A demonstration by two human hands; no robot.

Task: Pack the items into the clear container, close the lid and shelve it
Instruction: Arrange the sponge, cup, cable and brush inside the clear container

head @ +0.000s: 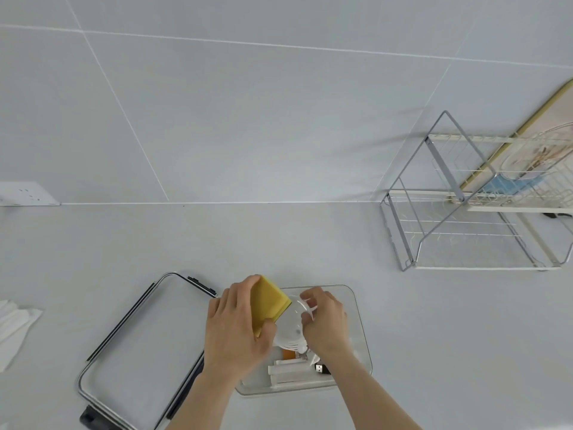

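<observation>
We see a pale counter (434,336) against tiled wall, wire rack (465,231) far right. Clear container (361,330) sits near us, its lid (139,352) off beside it. Left hand (235,330) pinches the yellow sponge (268,297) by its edges; soft, light, likely squashes. Right hand (325,321), fingers closed, holds a thin clear plastic piece (291,327) over the container.

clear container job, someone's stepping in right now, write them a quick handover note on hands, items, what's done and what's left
Left hand: gripping the yellow sponge over the clear container.
Right hand: on a clear round plastic item inside the container.
Already in: white tubes, a black USB stick, something orange.
Lid: off, lying flat to the left.
Wire rack: far right.
Left: set both items in, close the lid, shelve it.
</observation>
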